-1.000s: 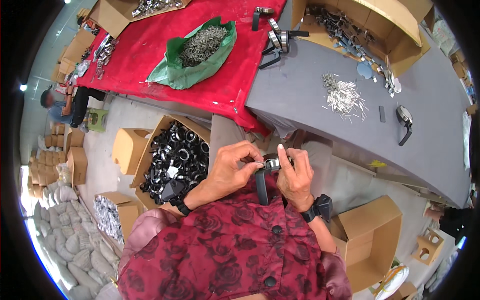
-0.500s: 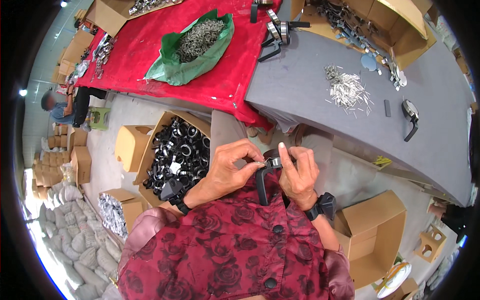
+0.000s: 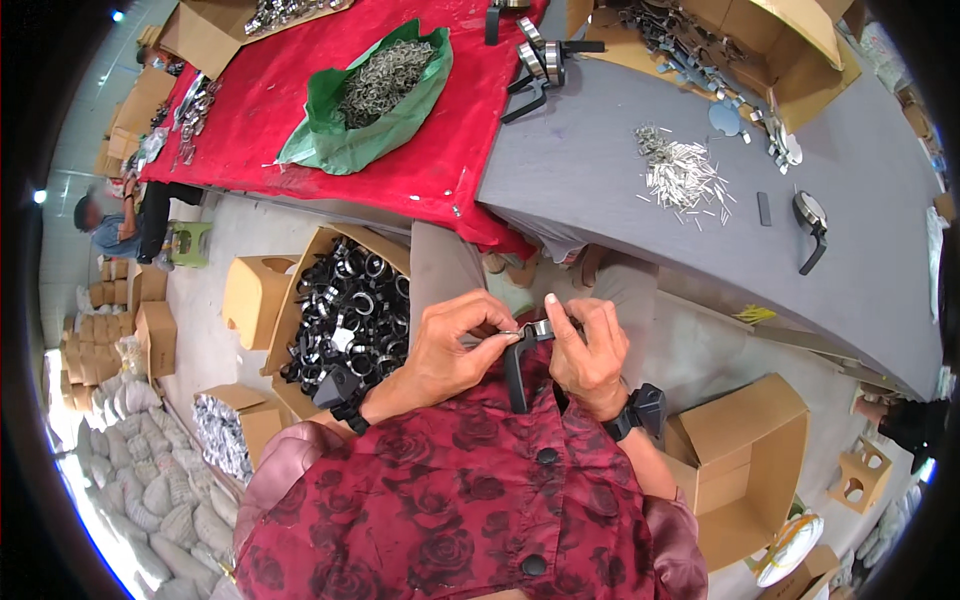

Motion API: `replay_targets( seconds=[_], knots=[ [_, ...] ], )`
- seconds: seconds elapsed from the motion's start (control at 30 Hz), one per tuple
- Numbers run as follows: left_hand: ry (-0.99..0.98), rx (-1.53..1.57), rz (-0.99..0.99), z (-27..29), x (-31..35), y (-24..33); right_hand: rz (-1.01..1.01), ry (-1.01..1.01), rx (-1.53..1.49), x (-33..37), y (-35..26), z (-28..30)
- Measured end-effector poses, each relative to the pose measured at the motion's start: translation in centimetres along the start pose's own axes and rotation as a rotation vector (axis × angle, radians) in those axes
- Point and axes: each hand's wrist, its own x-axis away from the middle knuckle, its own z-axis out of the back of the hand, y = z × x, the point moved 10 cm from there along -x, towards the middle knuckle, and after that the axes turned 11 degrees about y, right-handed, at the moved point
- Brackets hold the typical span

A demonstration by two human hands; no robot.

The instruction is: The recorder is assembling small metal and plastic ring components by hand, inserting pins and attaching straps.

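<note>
A part with a curved black handle [image 3: 515, 378] and a shiny metal band [image 3: 541, 327] is held up in front of my lap. My right hand [image 3: 590, 358] closes around the band, with one finger pointing up. Beside the handle's top end, my left hand [image 3: 462, 343] pinches thumb and forefinger on a small metal bit, whose exact shape is hard to make out. Both hands meet at this joint, and the fingers partly hide the band. The handle hangs down against the dark red floral garment [image 3: 440, 480].
Left of my knees, a carton [image 3: 283, 335] holds many black rings. On the red cloth [image 3: 250, 110] lies a green sack [image 3: 315, 140] of small metal pieces. The grey table [image 3: 590, 170] bears silvery pins [image 3: 685, 178] and another handled part [image 3: 812, 228]. An opened carton [image 3: 745, 430] stands at right.
The view has shifted slightly, so the surroundings sit a little left and up or down. Both hands keep their hold; the metal band is tilted a bit differently between them.
</note>
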Motion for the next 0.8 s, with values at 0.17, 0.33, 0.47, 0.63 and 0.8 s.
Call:
replay_targets(
  seconds=[0.17,0.33,0.47,0.63,0.8],
  knots=[
    [-0.055,0.064,0.107,-0.8,0.2,-1.2,0.012,0.007,-0.022,0.0,-0.1,0.7],
    [-0.107,0.128,0.144,-1.4,0.2,-0.7,-0.109,-0.085,-0.19,-1.1,0.7,1.9],
    [-0.164,0.084,0.067,-2.2,0.5,0.4,-0.16,-0.205,-0.353,-1.4,0.8,2.3],
    [-0.167,0.039,-0.124,-2.4,1.1,2.5,-0.201,-0.144,-0.265,-1.6,0.8,4.5],
    [-0.174,0.078,-0.147,-2.6,1.5,3.2,-0.141,-0.084,0.102,0.2,0.1,5.8]
  ],
)
